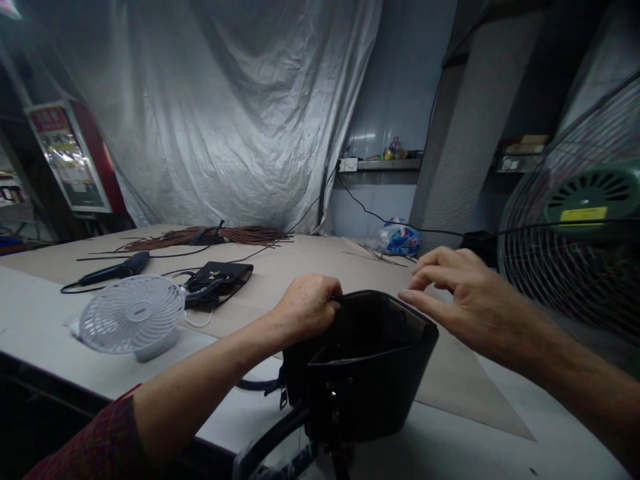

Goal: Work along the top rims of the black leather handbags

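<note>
A black handbag (370,393) stands at the front of the table, its mouth gaping up at me. My left hand (310,307) is closed round its left rim, fingertips hidden inside the bag. Just off the upper right corner hovers my right hand (450,293), thumb and fingers apart and nothing between them. The thumb tip is close to the rim; whether it touches I cannot tell. A dark carrying handle (273,437), partly wrapped in clear plastic, hangs toward me at the lower left. Metal fittings show dimly on the front.
Left of the bag are a small white fan (135,313), a second black bag (215,283) and a dark corded tool (115,268). Brown strips (220,235) lie bundled farther back. A large caged fan (580,207) stands at right, and a cable crosses the back.
</note>
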`<state>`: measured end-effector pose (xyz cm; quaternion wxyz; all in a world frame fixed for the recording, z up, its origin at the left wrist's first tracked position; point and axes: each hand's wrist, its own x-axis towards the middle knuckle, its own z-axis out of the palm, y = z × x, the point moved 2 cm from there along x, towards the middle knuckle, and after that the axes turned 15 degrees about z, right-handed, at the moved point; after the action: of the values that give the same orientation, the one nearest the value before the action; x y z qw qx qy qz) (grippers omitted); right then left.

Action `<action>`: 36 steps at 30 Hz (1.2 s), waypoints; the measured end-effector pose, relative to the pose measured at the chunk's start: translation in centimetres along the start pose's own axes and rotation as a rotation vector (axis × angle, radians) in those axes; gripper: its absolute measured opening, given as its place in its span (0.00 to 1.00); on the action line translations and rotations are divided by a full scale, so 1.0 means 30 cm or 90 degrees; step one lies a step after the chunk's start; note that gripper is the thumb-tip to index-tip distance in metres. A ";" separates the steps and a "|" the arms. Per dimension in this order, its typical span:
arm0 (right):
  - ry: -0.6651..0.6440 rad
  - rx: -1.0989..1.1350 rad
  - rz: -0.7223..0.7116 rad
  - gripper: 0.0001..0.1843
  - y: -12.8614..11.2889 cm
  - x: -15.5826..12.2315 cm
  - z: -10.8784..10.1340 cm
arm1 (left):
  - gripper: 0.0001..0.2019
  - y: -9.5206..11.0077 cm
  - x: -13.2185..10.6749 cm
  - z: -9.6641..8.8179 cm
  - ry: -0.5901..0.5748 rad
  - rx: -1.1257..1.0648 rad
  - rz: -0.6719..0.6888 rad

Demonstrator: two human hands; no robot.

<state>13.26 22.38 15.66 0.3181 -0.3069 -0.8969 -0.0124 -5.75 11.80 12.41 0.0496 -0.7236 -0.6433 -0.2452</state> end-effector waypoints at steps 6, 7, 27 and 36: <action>-0.056 -0.007 -0.019 0.10 -0.007 0.008 0.042 | 0.08 0.013 -0.020 -0.022 -0.032 0.005 -0.045; -0.061 -0.023 -0.021 0.10 -0.012 0.007 0.057 | 0.08 0.015 -0.021 -0.021 -0.039 0.005 -0.043; -0.114 -0.187 -0.036 0.09 -0.045 -0.007 0.096 | 0.09 0.032 -0.040 -0.013 -0.034 0.038 -0.017; -0.088 -0.086 -0.043 0.10 0.038 -0.012 0.090 | 0.07 0.005 -0.028 -0.016 -0.047 0.008 -0.038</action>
<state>12.60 23.72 13.11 0.2334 -0.2976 -0.9236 -0.0621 -5.80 10.82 12.52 0.0230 -0.7124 -0.6674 -0.2156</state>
